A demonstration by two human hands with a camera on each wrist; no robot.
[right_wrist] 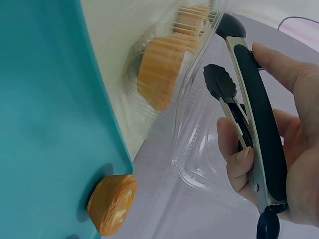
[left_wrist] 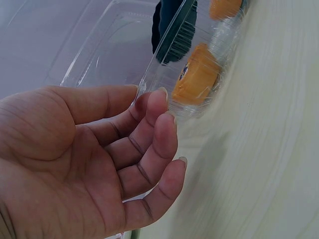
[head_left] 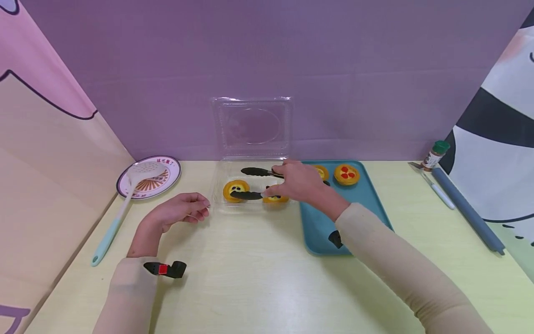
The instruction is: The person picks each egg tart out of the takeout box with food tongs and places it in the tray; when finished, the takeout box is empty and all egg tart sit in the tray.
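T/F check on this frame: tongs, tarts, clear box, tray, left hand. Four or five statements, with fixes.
1. The right hand holds black tongs. True.
2. The clear box has its lid shut. False: the lid stands open.
3. Two tarts sit in the box. True.
4. The teal tray holds no tarts. False: two sit at its far end.
5. The left hand grips the spatula. False: it holds nothing, by the box's left edge.
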